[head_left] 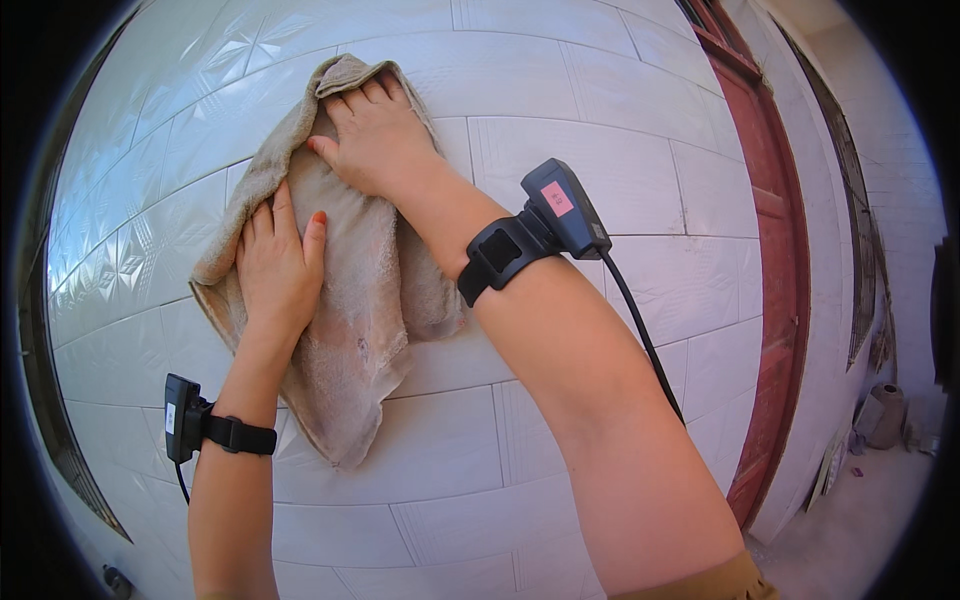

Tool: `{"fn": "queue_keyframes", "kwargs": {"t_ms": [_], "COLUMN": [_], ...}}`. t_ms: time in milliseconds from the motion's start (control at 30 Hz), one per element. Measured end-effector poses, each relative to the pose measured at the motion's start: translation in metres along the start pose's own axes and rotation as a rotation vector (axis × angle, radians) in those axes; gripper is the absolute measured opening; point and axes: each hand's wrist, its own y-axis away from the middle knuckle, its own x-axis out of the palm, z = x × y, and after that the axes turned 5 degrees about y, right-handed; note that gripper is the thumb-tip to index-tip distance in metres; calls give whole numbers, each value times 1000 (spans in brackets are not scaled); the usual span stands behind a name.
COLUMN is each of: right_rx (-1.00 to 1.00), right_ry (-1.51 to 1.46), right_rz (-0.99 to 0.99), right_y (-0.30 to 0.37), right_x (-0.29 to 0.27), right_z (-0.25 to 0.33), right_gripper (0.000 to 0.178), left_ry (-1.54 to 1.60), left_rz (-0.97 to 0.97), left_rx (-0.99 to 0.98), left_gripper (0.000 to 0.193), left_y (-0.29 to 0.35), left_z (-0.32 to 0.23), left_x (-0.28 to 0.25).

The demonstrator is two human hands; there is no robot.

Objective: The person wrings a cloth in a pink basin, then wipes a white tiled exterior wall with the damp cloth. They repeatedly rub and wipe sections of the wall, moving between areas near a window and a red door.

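Observation:
A grey-beige towel (345,290), stained in its lower part, is spread against a white tiled wall (560,410). Its upper and left edges are folded over, and a pointed corner hangs down. My left hand (275,265) lies flat on the towel's left side, fingers stretched upward, with some fingertips hidden under the folded edge. Higher up and to the right, my right hand (375,135) presses flat on the towel too, its fingers extended and the tips tucked beneath the top fold. Both thumbs stand apart from the fingers.
Each wrist wears a black strap with a small device (565,207), from which a cable runs. A red door frame (775,260) borders the wall on the right. Beyond it, a brownish container (882,415) stands on the floor. A dark grille (45,330) edges the left side.

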Motion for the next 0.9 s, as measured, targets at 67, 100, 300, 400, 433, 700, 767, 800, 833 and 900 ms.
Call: {"fn": "queue_keyframes", "kwargs": {"t_ms": [67, 100, 300, 400, 433, 700, 767, 800, 833, 900], "right_rx": [38, 59, 64, 64, 75, 60, 103, 94, 103, 103], "right_ry": [-1, 20, -77, -38, -41, 117, 76, 112, 156, 140], "right_rz": [16, 74, 48, 55, 91, -64, 13, -32, -24, -44], "right_y": [-3, -5, -12, -13, -14, -9, -9, -10, -11, -10], "right_x": [1, 1, -5, -7, -5, -8, -15, -19, -22, -28], "right_z": [2, 2, 2, 0, -1, -20, -23, -24, -23, -18], "right_gripper": [71, 71, 74, 73, 73, 65, 66, 65, 64, 64], "left_ry": [19, 35, 29, 31, 43, 147, 190, 196, 204, 218], "left_rz": [6, 42, 22, 39, 34, -14, -2, -17, 11, -19], "left_rx": [38, 6, -16, -37, -31, 39, 61, 72, 69, 81], "left_gripper": [65, 65, 67, 68, 68, 69, 69, 69, 69, 69], "left_y": [0, -2, -17, -21, -21, -23, -24, -26, -26, -28], "left_z": [5, 7, 14, 11, 10, -5, -10, -11, -11, -7], "left_x": [0, 1, -6, -9, -8, -2, -2, -3, -4, -6]}}
